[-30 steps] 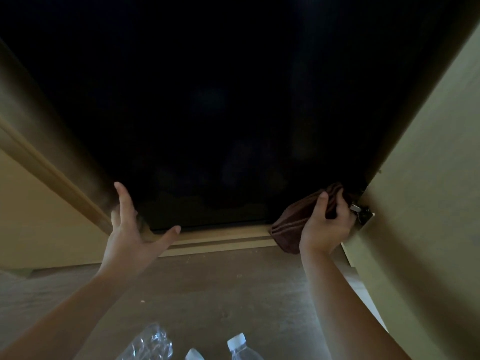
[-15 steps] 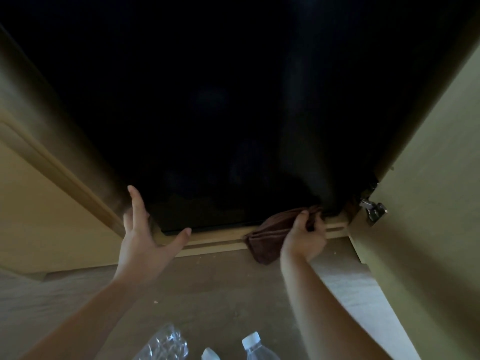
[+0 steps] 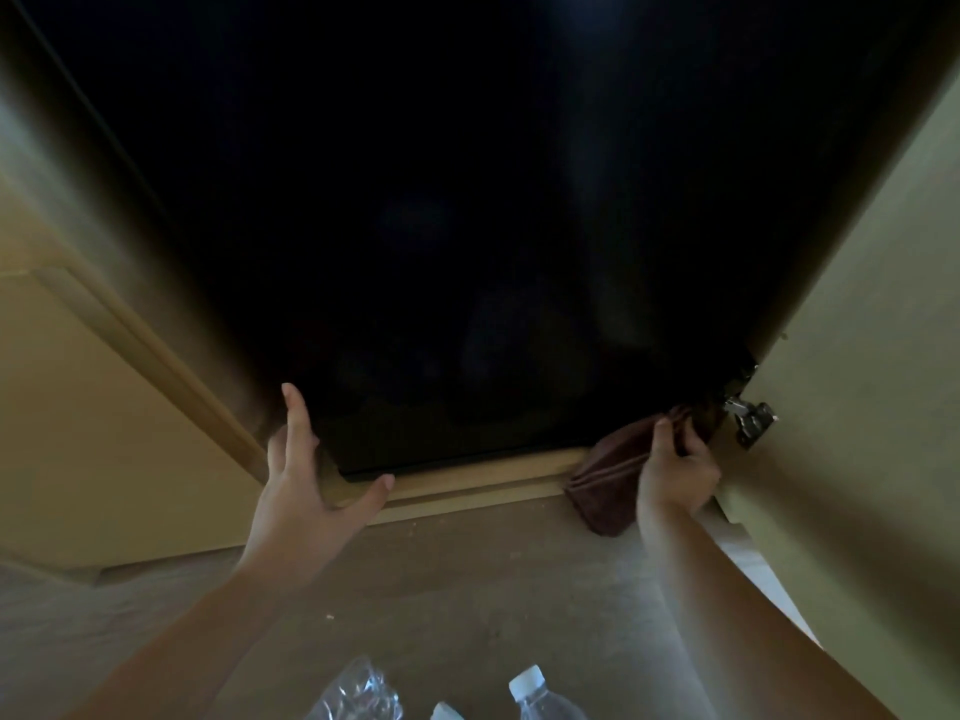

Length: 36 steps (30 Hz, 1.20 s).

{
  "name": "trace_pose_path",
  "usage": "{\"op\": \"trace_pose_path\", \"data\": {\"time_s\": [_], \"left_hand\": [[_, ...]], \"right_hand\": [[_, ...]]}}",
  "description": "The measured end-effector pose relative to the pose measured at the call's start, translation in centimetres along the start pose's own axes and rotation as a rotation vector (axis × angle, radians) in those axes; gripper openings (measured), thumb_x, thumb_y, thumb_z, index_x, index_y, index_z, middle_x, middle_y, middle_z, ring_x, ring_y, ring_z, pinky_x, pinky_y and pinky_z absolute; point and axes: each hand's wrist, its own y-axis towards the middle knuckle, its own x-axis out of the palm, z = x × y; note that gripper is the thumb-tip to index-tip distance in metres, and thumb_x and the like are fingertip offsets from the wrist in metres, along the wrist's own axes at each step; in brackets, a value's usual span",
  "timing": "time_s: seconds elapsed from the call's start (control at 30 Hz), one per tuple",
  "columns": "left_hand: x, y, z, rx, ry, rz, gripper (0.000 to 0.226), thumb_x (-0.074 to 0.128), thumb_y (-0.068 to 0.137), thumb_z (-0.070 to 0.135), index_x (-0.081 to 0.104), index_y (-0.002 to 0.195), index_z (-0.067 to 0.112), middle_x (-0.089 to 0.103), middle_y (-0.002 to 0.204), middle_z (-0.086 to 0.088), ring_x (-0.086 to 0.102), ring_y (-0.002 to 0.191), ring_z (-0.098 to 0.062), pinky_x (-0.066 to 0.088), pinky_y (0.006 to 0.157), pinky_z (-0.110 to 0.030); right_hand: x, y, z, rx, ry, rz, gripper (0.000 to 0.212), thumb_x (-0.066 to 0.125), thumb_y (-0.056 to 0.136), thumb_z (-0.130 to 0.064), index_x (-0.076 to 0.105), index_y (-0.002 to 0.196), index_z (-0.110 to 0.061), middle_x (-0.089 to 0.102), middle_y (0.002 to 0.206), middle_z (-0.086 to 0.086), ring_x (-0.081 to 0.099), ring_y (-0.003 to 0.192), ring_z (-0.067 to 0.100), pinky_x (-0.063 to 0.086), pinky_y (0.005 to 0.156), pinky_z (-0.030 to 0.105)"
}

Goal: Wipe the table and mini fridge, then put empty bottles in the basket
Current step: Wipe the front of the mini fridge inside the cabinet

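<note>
The black front of the mini fridge [image 3: 467,226] fills the upper view, set inside a wooden cabinet. My right hand [image 3: 675,470] grips a dark brown cloth [image 3: 608,485] and presses it against the fridge's lower right corner, over the wooden sill. My left hand [image 3: 306,485] is spread open with its fingers resting on the cabinet frame at the fridge's lower left corner. Clear plastic bottles lie on the floor at the bottom edge: a crumpled one [image 3: 358,691] and a white-capped one [image 3: 535,693], with another cap [image 3: 444,711] between them.
An open cabinet door [image 3: 857,407] stands at the right, its metal hinge [image 3: 750,418] close to my right hand. A wooden sill [image 3: 467,480] runs under the fridge. Cabinet panelling [image 3: 78,407] rises at the left. The floor [image 3: 441,589] below is brownish.
My right hand slid the cloth left along the fridge's bottom edge, then back right to the corner by the hinge. My left hand stayed on the frame.
</note>
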Motion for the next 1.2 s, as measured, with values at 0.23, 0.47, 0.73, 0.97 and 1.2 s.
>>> {"op": "trace_pose_path", "data": {"time_s": [0.23,0.47,0.73,0.97,1.2], "left_hand": [[0.7,0.0,0.0,0.004,0.008,0.037,0.114,0.061,0.053,0.062,-0.026,0.127,0.060,0.025,0.144,-0.006,0.036,0.128,-0.017,0.033,0.089,-0.028],[0.5,0.1,-0.4,0.010,-0.005,0.044,0.113,0.064,0.054,0.057,-0.020,0.130,0.059,0.028,0.142,-0.005,0.037,0.127,-0.015,0.032,0.095,-0.031],[0.8,0.3,-0.5,0.010,0.017,0.052,0.116,0.063,0.051,0.058,-0.019,0.132,0.057,0.032,0.140,-0.008,0.036,0.123,-0.009,0.030,0.094,-0.030],[0.9,0.2,0.2,0.026,0.068,0.059,0.114,0.062,0.055,0.054,-0.023,0.130,0.057,0.035,0.140,-0.009,0.027,0.115,0.006,0.031,0.092,-0.031],[0.5,0.1,-0.1,0.036,0.076,0.048,0.113,0.062,0.054,0.056,-0.022,0.130,0.058,0.030,0.142,-0.010,0.039,0.125,-0.016,0.033,0.092,-0.034]], "right_hand": [[1.6,-2.6,0.9,-0.006,-0.020,-0.042,0.036,0.054,0.091,-0.021,0.056,0.123,-0.006,0.062,0.114,0.020,0.058,0.101,0.031,0.034,0.073,0.013],[0.8,-2.7,1.6,0.045,-0.056,-0.132,0.033,0.061,0.086,-0.025,0.063,0.115,-0.010,0.067,0.105,0.014,0.054,0.080,0.013,0.037,0.068,0.014],[-1.4,2.9,2.0,0.004,-0.174,-0.108,0.030,0.055,0.090,-0.023,0.064,0.109,-0.001,0.068,0.098,0.019,0.062,0.087,0.027,0.037,0.068,0.023],[1.2,-3.5,2.9,-0.014,-0.186,-0.234,0.022,0.059,0.087,-0.022,0.068,0.096,-0.004,0.061,0.072,0.007,0.054,0.062,0.017,0.030,0.051,0.013],[0.0,-3.5,2.8,-0.027,-0.144,-0.219,0.030,0.062,0.086,-0.025,0.065,0.111,-0.008,0.064,0.082,-0.001,0.059,0.077,0.012,0.039,0.067,0.016]]}}
